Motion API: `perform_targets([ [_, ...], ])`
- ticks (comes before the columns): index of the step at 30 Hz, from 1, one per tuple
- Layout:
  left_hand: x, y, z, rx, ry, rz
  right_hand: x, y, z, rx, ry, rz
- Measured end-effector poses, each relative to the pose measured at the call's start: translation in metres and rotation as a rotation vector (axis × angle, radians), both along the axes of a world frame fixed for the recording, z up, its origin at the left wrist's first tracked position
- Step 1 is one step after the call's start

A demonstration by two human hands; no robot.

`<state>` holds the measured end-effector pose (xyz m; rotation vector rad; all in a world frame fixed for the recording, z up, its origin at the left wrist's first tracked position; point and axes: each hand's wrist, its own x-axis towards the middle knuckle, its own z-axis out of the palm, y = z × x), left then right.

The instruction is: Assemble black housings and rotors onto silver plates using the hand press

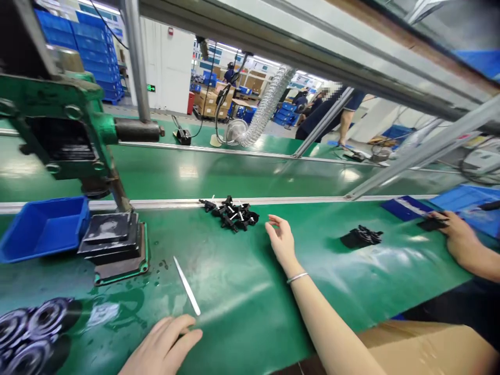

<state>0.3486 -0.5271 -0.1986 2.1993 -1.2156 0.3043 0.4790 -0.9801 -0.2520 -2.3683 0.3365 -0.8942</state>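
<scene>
Left hand [162, 346], nearest: empty, a narrow gap between thumb and fingers. Slim pale tool [186, 286] lay just beyond it on the green work surface [234, 271]; judged light, stiff, best pinched at mid-shaft. Right hand [282, 240]: empty, fingers bent, thumb slightly apart. Small black parts [234, 213] sat heaped beside its fingertips; judged light, rigid, prone to snagging, thin projections possibly fragile, so best gripped singly by the thicker bodies.
</scene>
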Motion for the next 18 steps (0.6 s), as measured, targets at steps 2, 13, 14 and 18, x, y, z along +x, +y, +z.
perform_targets([
  [2,-0.011,0.008,0.014,-0.002,0.039,-0.004,0.003,0.034,0.007,-0.028,0.015,0.166],
  [13,-0.054,0.142,0.065,0.289,-0.162,0.752,-0.016,0.053,0.026,-0.459,-0.025,0.501],
  [14,-0.054,0.151,0.064,0.326,-0.177,0.773,-0.024,0.057,0.028,-0.5,-0.034,0.525],
  [18,-0.044,0.167,0.051,0.354,-0.329,0.745,-0.053,0.077,0.032,-0.487,0.075,0.608],
])
